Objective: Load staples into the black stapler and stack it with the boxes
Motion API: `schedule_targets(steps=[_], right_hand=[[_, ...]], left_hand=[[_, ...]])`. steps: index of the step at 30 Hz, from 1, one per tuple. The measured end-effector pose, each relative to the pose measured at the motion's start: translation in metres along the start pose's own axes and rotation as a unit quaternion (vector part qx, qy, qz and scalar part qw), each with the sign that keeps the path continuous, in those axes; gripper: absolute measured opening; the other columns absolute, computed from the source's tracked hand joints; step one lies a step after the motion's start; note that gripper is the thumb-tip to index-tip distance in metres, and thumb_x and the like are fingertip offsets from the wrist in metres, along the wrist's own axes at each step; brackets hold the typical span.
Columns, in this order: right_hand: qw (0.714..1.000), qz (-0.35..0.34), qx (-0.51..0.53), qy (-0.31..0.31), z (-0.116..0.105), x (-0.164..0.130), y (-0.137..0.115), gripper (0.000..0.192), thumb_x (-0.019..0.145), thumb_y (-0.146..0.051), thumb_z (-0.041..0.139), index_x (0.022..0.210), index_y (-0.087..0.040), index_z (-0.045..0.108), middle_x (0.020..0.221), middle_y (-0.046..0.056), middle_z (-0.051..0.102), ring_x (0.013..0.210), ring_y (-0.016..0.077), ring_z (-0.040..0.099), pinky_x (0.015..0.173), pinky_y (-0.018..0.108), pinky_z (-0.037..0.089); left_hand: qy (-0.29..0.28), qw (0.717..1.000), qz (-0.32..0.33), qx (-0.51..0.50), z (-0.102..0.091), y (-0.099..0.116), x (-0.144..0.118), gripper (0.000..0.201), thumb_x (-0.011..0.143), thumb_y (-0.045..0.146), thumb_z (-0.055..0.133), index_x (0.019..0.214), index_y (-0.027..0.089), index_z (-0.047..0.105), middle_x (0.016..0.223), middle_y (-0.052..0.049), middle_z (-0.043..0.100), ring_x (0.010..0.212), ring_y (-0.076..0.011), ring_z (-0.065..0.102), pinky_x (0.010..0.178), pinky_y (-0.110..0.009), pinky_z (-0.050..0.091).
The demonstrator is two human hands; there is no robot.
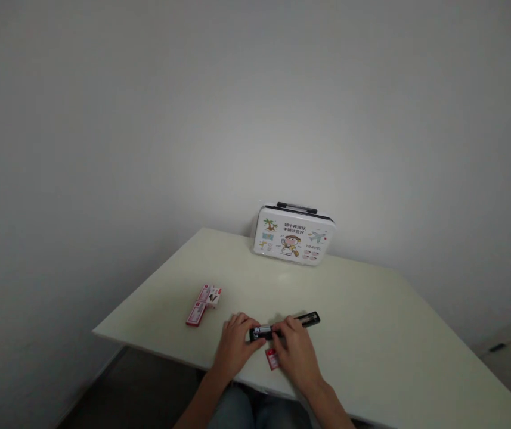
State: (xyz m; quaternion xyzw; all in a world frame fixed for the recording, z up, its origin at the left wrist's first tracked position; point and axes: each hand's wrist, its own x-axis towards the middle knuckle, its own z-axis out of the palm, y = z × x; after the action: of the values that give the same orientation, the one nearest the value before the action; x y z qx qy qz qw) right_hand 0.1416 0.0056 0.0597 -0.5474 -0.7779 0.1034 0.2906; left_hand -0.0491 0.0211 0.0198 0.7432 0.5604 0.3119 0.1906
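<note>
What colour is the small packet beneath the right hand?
Red packet, seen in the head view, partly under the right hand.

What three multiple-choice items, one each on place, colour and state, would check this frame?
1. Where is the case?
A. at the table's far edge by the wall
B. on the floor
C. under the hands

2. What colour is the small packet between the hands?
A. blue
B. red
C. green

3. How is the black device held?
A. lifted high
B. untouched
C. low at the table, both hands on it

Answers:
1 A, it stands by the wall.
2 B, it shows red near the right hand.
3 C, the left hand and the right meet at its near end.
</note>
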Motion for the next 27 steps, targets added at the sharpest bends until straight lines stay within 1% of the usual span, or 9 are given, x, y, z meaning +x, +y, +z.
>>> schedule_targets(steps=[5,7,9,12,14,17,19,22,27], right_hand=[[0.995,-0.009,0.099,-0.021,-0.002,-0.01,0.005,0.024,0.091,-0.027,0.057,0.111,-0.027,0.071,0.099,0.006,0.063,0.098,0.0253,0.057,0.088,0.035,0.043],[0.985,0.063,0.16,0.011,-0.006,-0.021,0.027,0.025,0.094,-0.039,0.055,0.107,-0.023,0.07,0.089,0.005,0.064,0.083,0.0227,0.059,0.076,0.033,0.045],[0.961,0.181,0.199,0.06,-0.012,-0.033,0.056,0.037,0.091,-0.054,0.058,0.096,-0.019,0.069,0.068,0.001,0.058,0.063,0.0192,0.054,0.06,0.03,0.041],[0.91,0.278,0.301,0.056,-0.026,-0.042,0.093,0.063,0.08,-0.065,0.067,0.122,-0.019,0.06,0.065,-0.004,0.053,0.05,0.0138,0.043,0.048,0.026,0.032],[0.895,0.246,0.373,0.002,-0.037,-0.034,0.101,0.072,0.08,-0.066,0.068,0.135,-0.021,0.051,0.069,-0.005,0.053,0.047,0.0109,0.038,0.046,0.024,0.027],[0.915,0.134,0.375,-0.061,-0.047,-0.006,0.09,0.054,0.082,-0.061,0.069,0.115,-0.019,0.062,0.069,-0.005,0.051,0.052,0.0099,0.037,0.049,0.024,0.027],[0.937,0.079,0.33,-0.08,-0.045,0.016,0.074,0.042,0.082,-0.056,0.072,0.098,-0.018,0.065,0.067,-0.006,0.048,0.057,0.0107,0.039,0.053,0.024,0.029],[0.97,0.009,0.212,-0.118,-0.03,0.039,0.049,0.028,0.08,-0.044,0.076,0.089,-0.019,0.066,0.065,-0.006,0.049,0.062,0.012,0.045,0.058,0.023,0.03],[0.983,-0.042,0.091,-0.156,-0.006,0.05,0.029,0.022,0.069,-0.025,0.082,0.086,-0.02,0.069,0.075,-0.004,0.06,0.071,0.0137,0.051,0.063,0.023,0.029]], left_hand=[[-0.002,1.0,-0.002,0.004,0.002,-0.001,0.001,0.026,0.085,0.046,0.071,0.105,0.03,0.069,0.109,-0.003,0.063,0.108,-0.0245,0.052,0.091,-0.035,0.033],[0.0,1.0,0.001,0.005,0.002,-0.002,0.001,0.027,0.084,0.046,0.071,0.107,0.031,0.069,0.109,-0.002,0.063,0.108,-0.0244,0.052,0.091,-0.035,0.033],[-0.002,1.0,0.006,0.007,0.003,-0.003,0.002,0.029,0.084,0.046,0.072,0.109,0.033,0.069,0.11,-0.002,0.063,0.107,-0.0239,0.053,0.09,-0.035,0.034],[-0.005,1.0,0.01,0.01,0.003,-0.003,0.003,0.03,0.083,0.045,0.073,0.111,0.035,0.069,0.111,0.0,0.063,0.108,-0.0232,0.053,0.09,-0.035,0.033],[-0.007,1.0,0.008,0.012,0.003,-0.003,0.004,0.031,0.083,0.045,0.074,0.112,0.036,0.069,0.112,0.0,0.063,0.109,-0.0232,0.053,0.091,-0.035,0.033],[-0.012,1.0,0.003,0.014,0.002,-0.001,0.004,0.029,0.083,0.044,0.073,0.111,0.037,0.069,0.112,0.0,0.063,0.11,-0.0236,0.053,0.092,-0.036,0.033],[-0.014,1.0,0.0,0.014,0.002,0.001,0.004,0.029,0.083,0.044,0.073,0.111,0.037,0.069,0.112,0.0,0.063,0.109,-0.0236,0.053,0.092,-0.036,0.033],[-0.009,1.0,-0.002,0.017,0.002,0.002,0.004,0.029,0.083,0.046,0.072,0.111,0.036,0.069,0.111,-0.001,0.063,0.109,-0.0238,0.053,0.091,-0.036,0.033],[0.001,1.0,0.0,0.028,0.001,0.0,0.004,0.023,0.085,0.043,0.067,0.101,0.028,0.068,0.108,-0.003,0.063,0.106,-0.0247,0.053,0.09,-0.036,0.036]])
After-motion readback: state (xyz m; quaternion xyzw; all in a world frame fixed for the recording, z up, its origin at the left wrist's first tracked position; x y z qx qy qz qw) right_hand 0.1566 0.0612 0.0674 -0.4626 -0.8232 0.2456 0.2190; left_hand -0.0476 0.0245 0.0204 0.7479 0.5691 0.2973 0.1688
